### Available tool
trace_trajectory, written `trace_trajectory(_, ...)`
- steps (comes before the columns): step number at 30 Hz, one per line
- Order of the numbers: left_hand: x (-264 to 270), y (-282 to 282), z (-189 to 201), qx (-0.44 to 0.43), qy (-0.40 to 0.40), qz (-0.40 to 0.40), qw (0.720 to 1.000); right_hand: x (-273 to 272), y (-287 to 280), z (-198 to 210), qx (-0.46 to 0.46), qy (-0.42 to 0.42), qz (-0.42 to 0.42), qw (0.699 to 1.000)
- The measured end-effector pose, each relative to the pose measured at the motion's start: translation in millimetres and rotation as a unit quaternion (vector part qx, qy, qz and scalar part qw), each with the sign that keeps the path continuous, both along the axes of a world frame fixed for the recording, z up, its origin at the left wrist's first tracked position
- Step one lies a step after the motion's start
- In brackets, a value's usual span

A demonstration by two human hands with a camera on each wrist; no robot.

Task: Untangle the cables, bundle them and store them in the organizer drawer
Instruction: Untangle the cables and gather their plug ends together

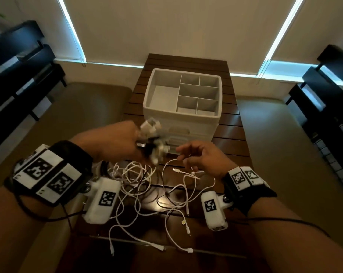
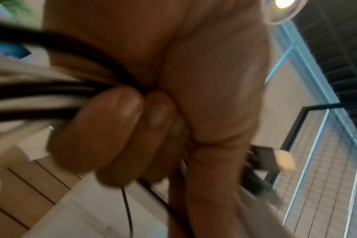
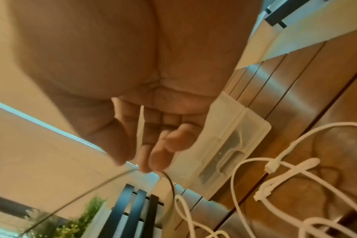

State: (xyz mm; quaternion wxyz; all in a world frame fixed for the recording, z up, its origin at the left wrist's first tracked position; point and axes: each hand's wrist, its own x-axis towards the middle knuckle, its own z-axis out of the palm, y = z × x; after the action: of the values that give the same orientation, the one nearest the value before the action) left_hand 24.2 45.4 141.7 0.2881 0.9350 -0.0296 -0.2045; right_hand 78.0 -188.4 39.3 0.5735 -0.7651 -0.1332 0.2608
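A bunch of cable ends (image 1: pixel 153 140) is being gripped by the left hand (image 1: pixel 117 142) while a thin cable (image 1: pixel 167 164) is being pinched by the right hand (image 1: pixel 202 156) above the table (image 1: pixel 231 123)

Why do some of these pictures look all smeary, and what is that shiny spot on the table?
Head view: the cable ends gripped in the left hand are smeared by motion, and the table shows a small glare patch under the loose cables. Left wrist view: fingers and cables are blurred. Right wrist view: the right hand is soft, table slats glare.
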Motion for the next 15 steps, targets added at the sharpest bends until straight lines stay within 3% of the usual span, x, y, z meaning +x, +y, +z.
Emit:
trace_trajectory(2,-3.4,4.6,-1.6,0.051,0.080,-0.071,0.993,6.8,-2.6,-8.6,-0.064,-0.031,-0.040,0.997)
trace_trajectory(6,-4.2,15.0,-3.3,0.006,0.157,-0.089,0.983,17.9,-16.0,-27.0,-0.182,-0.075,-0.077,0.977)
trace_trajectory(11,-0.2,35.9,-15.5,-0.138,0.205,-0.019,0.969,7.5,-20.1,-43.5,-0.336,-0.093,-0.005,0.937)
trace_trajectory(15,-2.0,41.1,-33.8,-0.255,0.212,0.017,0.943,-2.1,-16.6,-59.8,-0.381,-0.050,0.016,0.923)
